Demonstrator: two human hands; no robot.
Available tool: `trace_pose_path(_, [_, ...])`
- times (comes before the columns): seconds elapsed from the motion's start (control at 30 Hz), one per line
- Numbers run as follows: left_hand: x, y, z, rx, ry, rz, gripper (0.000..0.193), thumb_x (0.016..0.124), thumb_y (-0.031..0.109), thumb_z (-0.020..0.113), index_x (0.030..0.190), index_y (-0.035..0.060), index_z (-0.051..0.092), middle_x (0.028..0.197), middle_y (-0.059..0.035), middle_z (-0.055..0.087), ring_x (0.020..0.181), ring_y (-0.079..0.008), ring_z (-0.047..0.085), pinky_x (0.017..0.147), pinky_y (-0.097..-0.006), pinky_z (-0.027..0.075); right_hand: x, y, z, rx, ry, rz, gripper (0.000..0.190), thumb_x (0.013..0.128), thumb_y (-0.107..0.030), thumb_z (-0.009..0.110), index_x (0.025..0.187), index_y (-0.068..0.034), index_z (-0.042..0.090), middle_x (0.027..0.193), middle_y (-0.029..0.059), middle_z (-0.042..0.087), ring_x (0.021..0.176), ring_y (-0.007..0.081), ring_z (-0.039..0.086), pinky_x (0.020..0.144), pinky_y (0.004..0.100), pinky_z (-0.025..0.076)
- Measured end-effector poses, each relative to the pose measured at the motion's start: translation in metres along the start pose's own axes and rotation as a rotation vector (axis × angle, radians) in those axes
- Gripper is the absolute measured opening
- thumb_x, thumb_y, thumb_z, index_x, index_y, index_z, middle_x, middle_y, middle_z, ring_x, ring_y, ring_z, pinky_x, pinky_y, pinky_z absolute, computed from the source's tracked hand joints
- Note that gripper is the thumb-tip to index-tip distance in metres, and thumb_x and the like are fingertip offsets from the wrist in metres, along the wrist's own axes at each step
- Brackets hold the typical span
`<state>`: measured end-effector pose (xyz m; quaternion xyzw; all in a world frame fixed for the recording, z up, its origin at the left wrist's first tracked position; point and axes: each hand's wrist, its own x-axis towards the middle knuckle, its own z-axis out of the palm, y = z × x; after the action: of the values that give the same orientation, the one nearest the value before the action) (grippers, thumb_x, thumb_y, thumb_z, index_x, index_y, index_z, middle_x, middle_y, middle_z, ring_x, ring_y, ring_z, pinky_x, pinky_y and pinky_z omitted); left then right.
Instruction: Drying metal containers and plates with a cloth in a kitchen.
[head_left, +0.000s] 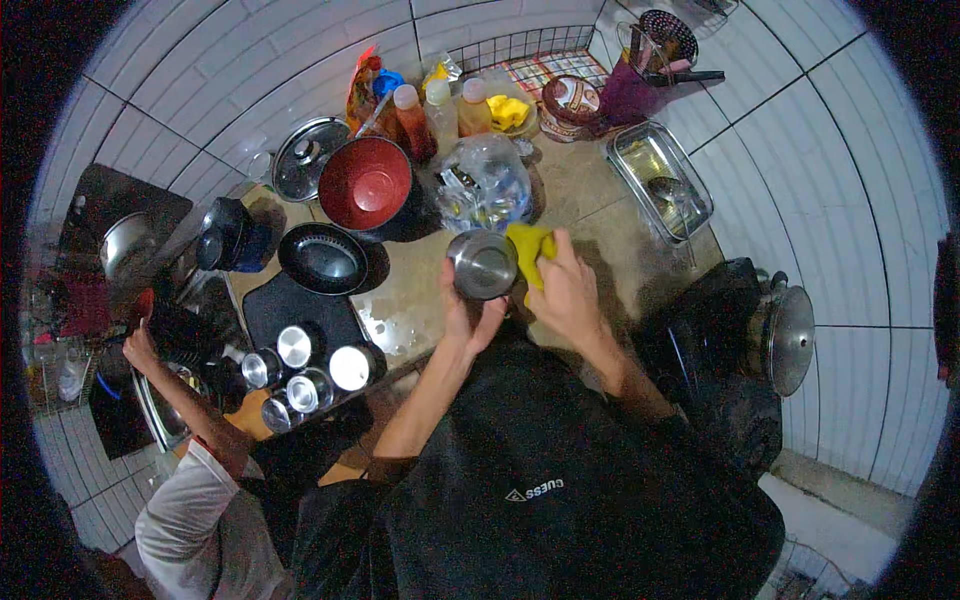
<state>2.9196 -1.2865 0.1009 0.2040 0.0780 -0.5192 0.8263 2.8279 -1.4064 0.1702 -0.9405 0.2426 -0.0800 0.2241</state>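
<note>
My left hand (474, 322) holds a round metal cup or canister (484, 265) from below and the left side, its round face turned up toward me. In my right hand (566, 292) is a yellow cloth (532, 251), bunched between the fingers at the canister's right edge. Just beyond the canister lies a clear plastic bag (484, 180) with small items in it. Several shiny metal canisters (294, 346) stand to the left, on and beside a black mat (289, 307).
A red-lined pot (367, 184), a black oval dish (323, 259) and a glass lid (309, 159) sit left of the bag. Bottles (411, 120) line the back. At right are a glass baking dish (661, 184) and a large lidded pot (787, 341). Another person (199, 517) works at far left.
</note>
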Motion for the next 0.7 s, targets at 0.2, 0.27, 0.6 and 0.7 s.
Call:
trace_pose_path(0.2, [-0.007, -0.005, 0.016, 0.230, 0.003, 0.229, 0.075, 0.073, 0.048, 0.073, 0.127, 0.0062, 0.042, 0.121, -0.0077, 0.053, 0.114, -0.0214, 0.050, 0.098, -0.0384, 0.039, -0.026, 0.027, 0.035, 0.495, 0.037, 0.052, 0.028, 0.074, -0.008, 0.058, 0.101, 0.003, 0.058, 0.105, 0.0233, 0.056, 0.089, 0.0437, 0.056, 0.080, 0.0471, 0.046])
trace_pose_path(0.27, [-0.006, -0.011, 0.018, 0.393, 0.040, 0.361, 0.074, 0.071, 0.042, 0.077, 0.126, 0.0054, 0.044, 0.118, -0.0078, 0.053, 0.111, -0.0209, 0.052, 0.097, -0.0366, 0.039, -0.027, 0.026, 0.035, 0.676, 0.051, 0.169, 0.026, 0.078, -0.007, 0.057, 0.102, 0.002, 0.057, 0.102, 0.0196, 0.058, 0.087, 0.0345, 0.059, 0.077, 0.0411, 0.048])
trace_pose_path(0.6, [0.014, 0.016, 0.019, 1.237, -0.269, 0.859, 0.094, 0.054, 0.041, 0.086, 0.128, 0.0020, 0.045, 0.123, -0.0129, 0.047, 0.112, -0.0261, 0.048, 0.097, -0.0367, 0.037, -0.043, 0.027, 0.044, 1.785, -0.441, 0.597, 0.035, 0.085, -0.037, 0.062, 0.103, -0.007, 0.058, 0.088, 0.0051, 0.065, 0.074, 0.0180, 0.064, 0.067, 0.0332, 0.052])
trace_pose_path(0.7, [0.012, 0.020, 0.022, 1.264, -0.331, 0.920, 0.094, 0.050, 0.038, 0.088, 0.127, 0.0035, 0.047, 0.120, -0.0134, 0.049, 0.111, -0.0276, 0.048, 0.096, -0.0383, 0.038, -0.042, 0.027, 0.053, 1.833, -0.425, 0.631, 0.044, 0.085, -0.045, 0.060, 0.111, -0.009, 0.056, 0.094, 0.0046, 0.065, 0.079, 0.0169, 0.063, 0.071, 0.0327, 0.051])
